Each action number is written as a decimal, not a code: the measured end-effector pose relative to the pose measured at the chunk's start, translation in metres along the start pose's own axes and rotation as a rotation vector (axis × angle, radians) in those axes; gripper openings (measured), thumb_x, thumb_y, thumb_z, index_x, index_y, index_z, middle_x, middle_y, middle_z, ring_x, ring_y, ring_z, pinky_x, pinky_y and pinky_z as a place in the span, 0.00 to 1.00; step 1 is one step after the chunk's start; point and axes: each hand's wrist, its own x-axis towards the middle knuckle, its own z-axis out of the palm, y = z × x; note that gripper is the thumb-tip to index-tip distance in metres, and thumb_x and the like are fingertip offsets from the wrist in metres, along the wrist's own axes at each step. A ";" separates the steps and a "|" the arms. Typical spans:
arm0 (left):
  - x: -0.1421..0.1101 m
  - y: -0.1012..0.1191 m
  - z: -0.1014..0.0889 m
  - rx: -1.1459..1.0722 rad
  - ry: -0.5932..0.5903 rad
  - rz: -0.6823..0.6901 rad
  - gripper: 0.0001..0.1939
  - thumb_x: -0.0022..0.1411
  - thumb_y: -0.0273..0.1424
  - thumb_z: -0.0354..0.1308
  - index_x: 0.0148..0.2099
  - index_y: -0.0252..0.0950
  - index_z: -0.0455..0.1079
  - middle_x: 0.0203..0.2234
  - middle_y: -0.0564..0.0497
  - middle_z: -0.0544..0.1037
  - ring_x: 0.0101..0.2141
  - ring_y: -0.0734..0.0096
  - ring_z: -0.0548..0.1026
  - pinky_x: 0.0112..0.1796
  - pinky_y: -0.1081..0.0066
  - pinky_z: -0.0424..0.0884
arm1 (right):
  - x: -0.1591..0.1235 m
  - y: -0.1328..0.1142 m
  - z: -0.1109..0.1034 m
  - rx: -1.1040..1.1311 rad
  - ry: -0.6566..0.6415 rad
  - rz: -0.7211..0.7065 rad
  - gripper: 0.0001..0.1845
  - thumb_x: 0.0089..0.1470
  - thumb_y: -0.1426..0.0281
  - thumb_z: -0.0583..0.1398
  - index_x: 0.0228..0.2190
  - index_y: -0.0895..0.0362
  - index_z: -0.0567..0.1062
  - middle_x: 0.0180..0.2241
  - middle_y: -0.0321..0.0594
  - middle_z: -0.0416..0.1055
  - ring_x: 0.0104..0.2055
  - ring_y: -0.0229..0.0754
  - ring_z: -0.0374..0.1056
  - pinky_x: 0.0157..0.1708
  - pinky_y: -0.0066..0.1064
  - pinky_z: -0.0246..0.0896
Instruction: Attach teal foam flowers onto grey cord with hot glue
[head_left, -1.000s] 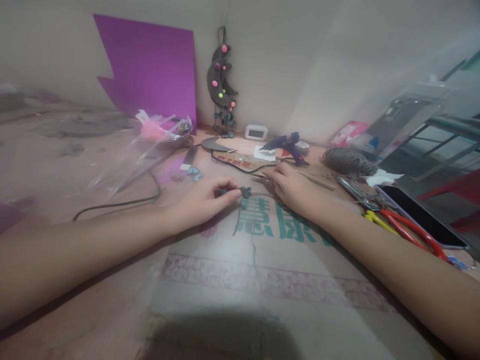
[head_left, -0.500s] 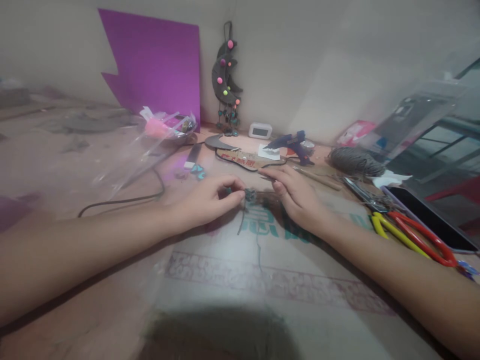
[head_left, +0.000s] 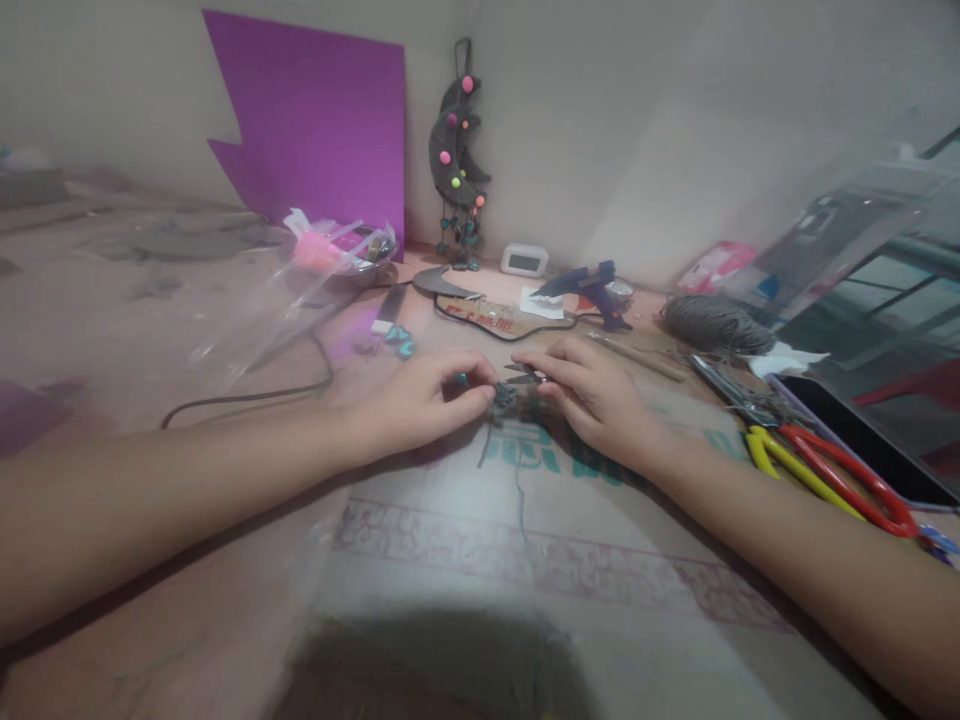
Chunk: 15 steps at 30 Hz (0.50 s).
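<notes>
My left hand (head_left: 420,405) is closed in a pinch on a small grey-teal bundle (head_left: 505,396), perhaps of yarn or felt; its exact kind is too blurred to tell. A dark strand (head_left: 485,447) hangs below it. In my right hand (head_left: 600,400) is a small pair of scissors (head_left: 522,375), its blades parted and pointing left at the bundle. The handles are mostly hidden by the fingers. Both hands hover low over a printed cardboard sheet (head_left: 450,590).
Behind the hands lie a grey crescent (head_left: 441,283), a blue glue gun (head_left: 589,290) and a small white clock (head_left: 523,260). To the right are grey yarn (head_left: 712,322), red-handled scissors (head_left: 851,475) and a phone (head_left: 862,435). A moon decoration (head_left: 454,150) hangs on the wall.
The scissors have turned into clearer view, their blades now apart and close to the bundle. My left hand still pinches the bundle. The whole view has shifted slightly.
</notes>
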 end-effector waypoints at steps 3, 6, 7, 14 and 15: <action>0.000 -0.001 0.000 0.008 0.004 0.005 0.07 0.63 0.30 0.53 0.37 0.36 0.72 0.33 0.53 0.78 0.34 0.70 0.73 0.38 0.70 0.68 | 0.000 0.001 0.001 -0.012 -0.013 -0.023 0.17 0.65 0.70 0.52 0.53 0.56 0.73 0.37 0.44 0.68 0.37 0.42 0.67 0.37 0.34 0.65; -0.001 -0.002 -0.001 0.002 0.004 0.006 0.06 0.62 0.30 0.53 0.36 0.35 0.71 0.32 0.53 0.77 0.34 0.70 0.73 0.38 0.71 0.67 | 0.000 0.001 0.001 -0.013 -0.011 -0.037 0.17 0.65 0.69 0.53 0.52 0.56 0.74 0.37 0.44 0.69 0.38 0.42 0.67 0.37 0.35 0.65; -0.001 -0.002 -0.001 -0.005 -0.001 0.003 0.06 0.62 0.29 0.53 0.36 0.35 0.71 0.32 0.53 0.77 0.34 0.70 0.73 0.38 0.71 0.67 | 0.001 0.000 0.000 -0.011 -0.012 -0.038 0.17 0.65 0.70 0.53 0.51 0.57 0.74 0.37 0.44 0.69 0.38 0.42 0.68 0.37 0.35 0.65; -0.002 -0.001 -0.002 -0.037 -0.032 0.019 0.06 0.62 0.29 0.53 0.36 0.36 0.71 0.32 0.53 0.77 0.34 0.70 0.74 0.37 0.71 0.67 | 0.001 -0.002 -0.001 -0.001 -0.025 -0.058 0.17 0.65 0.69 0.53 0.50 0.59 0.74 0.36 0.45 0.71 0.37 0.42 0.69 0.36 0.34 0.65; -0.002 -0.001 -0.001 -0.040 -0.035 0.023 0.06 0.62 0.28 0.53 0.36 0.36 0.71 0.32 0.53 0.77 0.34 0.70 0.74 0.37 0.71 0.67 | 0.001 -0.003 -0.001 0.000 -0.026 -0.062 0.17 0.65 0.69 0.53 0.50 0.60 0.74 0.36 0.45 0.71 0.37 0.42 0.69 0.36 0.34 0.65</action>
